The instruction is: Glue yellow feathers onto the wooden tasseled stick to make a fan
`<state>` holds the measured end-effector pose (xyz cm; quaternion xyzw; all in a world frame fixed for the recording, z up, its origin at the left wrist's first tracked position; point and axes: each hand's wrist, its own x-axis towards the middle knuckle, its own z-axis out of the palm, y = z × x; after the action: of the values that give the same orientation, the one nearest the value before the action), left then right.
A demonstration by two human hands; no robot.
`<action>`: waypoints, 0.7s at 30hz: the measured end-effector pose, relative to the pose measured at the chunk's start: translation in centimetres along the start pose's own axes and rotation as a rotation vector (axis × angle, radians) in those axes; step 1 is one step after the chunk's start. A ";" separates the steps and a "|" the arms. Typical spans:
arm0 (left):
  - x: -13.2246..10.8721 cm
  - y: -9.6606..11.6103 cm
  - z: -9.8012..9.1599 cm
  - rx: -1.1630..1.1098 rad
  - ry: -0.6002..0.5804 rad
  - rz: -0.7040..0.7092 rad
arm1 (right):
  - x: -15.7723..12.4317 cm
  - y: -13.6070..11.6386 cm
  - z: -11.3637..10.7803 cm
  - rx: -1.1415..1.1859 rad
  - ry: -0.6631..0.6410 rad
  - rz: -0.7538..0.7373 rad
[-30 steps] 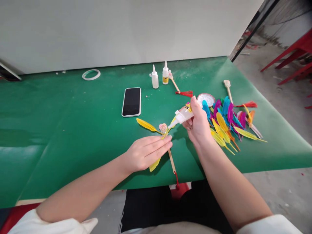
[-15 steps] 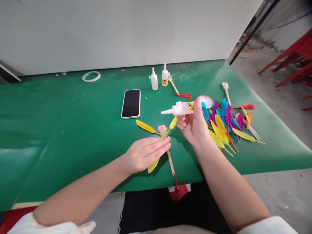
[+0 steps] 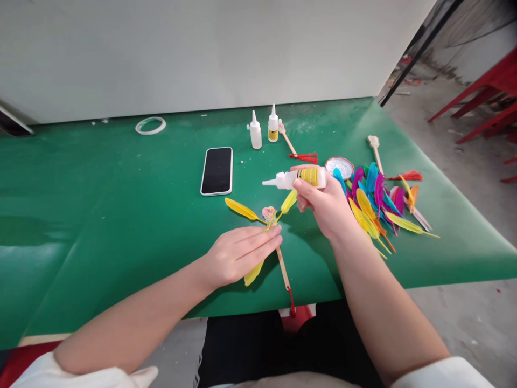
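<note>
My left hand (image 3: 238,256) is closed, fingers together, over a yellow feather (image 3: 253,274); the feather's quill shows above my fingertips and its vane below. Beneath those fingers lies a wooden stick (image 3: 283,269) with a pinkish ornament (image 3: 269,214) at the top and a red tassel hanging over the table edge. A second yellow feather (image 3: 241,209) spreads to the ornament's left, and a yellow-green one (image 3: 289,201) to its right. In my right hand (image 3: 329,207) is a glue bottle (image 3: 310,177) with a yellow label, tilted nearly level, its nozzle pointing left above the ornament.
Right of my right hand lies a pile of coloured feathers (image 3: 365,213), with a small round dish (image 3: 340,167) behind it. Two more glue bottles (image 3: 256,133) stand at the back. A phone (image 3: 217,171), a tape roll (image 3: 151,125) and tasselled sticks (image 3: 376,156) also lie on the green table.
My right hand has turned over, so its back now faces up and the bottle's label shows more fully. The nozzle has shifted slightly left. My left hand stays in place.
</note>
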<state>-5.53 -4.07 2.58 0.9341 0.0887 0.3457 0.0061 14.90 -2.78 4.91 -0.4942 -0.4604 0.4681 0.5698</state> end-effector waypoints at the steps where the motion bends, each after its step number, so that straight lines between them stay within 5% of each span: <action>1: 0.0 0.0 0.0 -0.002 0.001 0.001 | -0.1 -0.4 -0.1 -0.119 0.043 -0.052; 8: -0.1 0.0 0.1 -0.008 0.000 -0.005 | -0.7 -1.2 -0.4 -0.839 0.271 -0.261; 21: -0.2 0.0 0.1 -0.010 -0.004 -0.021 | -0.7 -0.9 -0.2 -0.921 0.077 -0.211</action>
<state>-5.59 -4.10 2.40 0.9338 0.0970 0.3441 0.0145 15.05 -3.55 5.75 -0.6630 -0.6462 0.1363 0.3524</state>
